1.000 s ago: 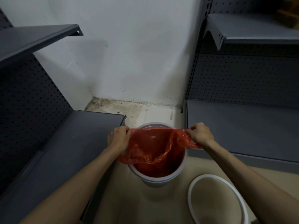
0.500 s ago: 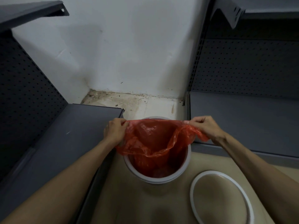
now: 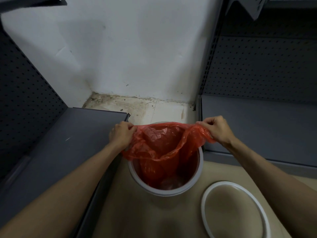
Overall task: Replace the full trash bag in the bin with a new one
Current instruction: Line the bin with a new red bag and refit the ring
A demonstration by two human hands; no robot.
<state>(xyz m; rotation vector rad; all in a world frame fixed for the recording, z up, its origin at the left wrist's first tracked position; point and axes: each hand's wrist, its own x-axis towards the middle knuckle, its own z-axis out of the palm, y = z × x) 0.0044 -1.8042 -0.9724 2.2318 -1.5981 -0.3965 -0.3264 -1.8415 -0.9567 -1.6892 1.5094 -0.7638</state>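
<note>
The white bin (image 3: 165, 189) stands on the floor below both hands, with the red bag (image 3: 161, 145) hanging inside it and its mouth raised above the rim. Left hand (image 3: 121, 135) and right hand (image 3: 217, 129) each pinch the bag's top edge in curled fingers (image 3: 204, 123); the thin film looks light, limp and slippery, likely best gripped bunched at the edge

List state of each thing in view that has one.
red trash bag: mouth held open, body hanging inside bin, rim not folded over edge
white bin: upright, uncovered, on floor
white ring: off the bin, flat on floor beside it
left hand: pinches bag's left edge
right hand: pinches bag's right edge
</note>
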